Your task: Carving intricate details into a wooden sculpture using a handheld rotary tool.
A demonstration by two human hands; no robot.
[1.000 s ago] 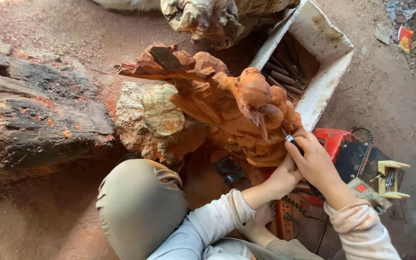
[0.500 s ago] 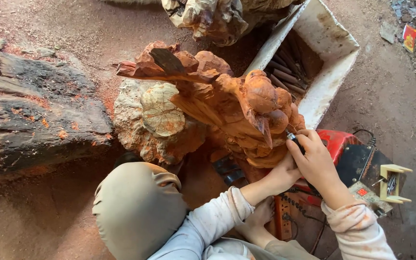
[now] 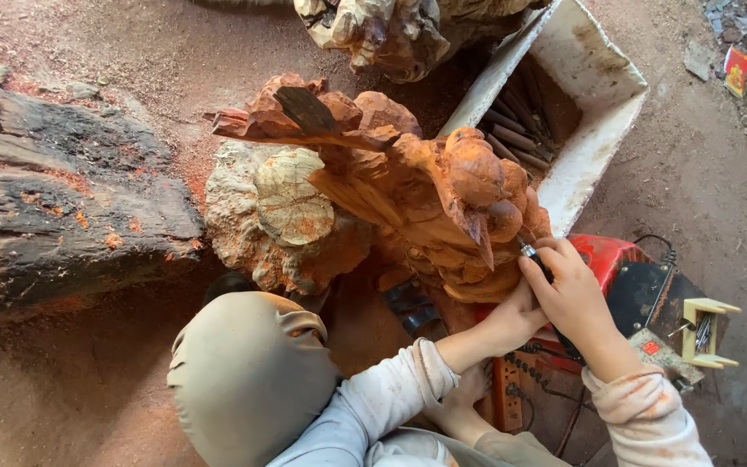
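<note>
Two hands are pressed to a reddish wood carving (image 3: 408, 186) on the dusty floor.
A small metal-tipped tool (image 3: 532, 253) is pinched by the right hand (image 3: 572, 294) against the carving's lower right side; the left hand (image 3: 512, 318) is curled beneath, touching it; a white tray (image 3: 598, 112) of chisels is seen behind.

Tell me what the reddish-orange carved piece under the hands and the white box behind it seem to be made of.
The reddish-orange carved sculpture looks like raw wood: matte, unfinished, with matching sawdust around it. The white rectangular box looks like foam or plaster, chalky with chipped, thick walls; it cannot be settled. The right hand holds a metal-tipped tool against the carving.
</note>
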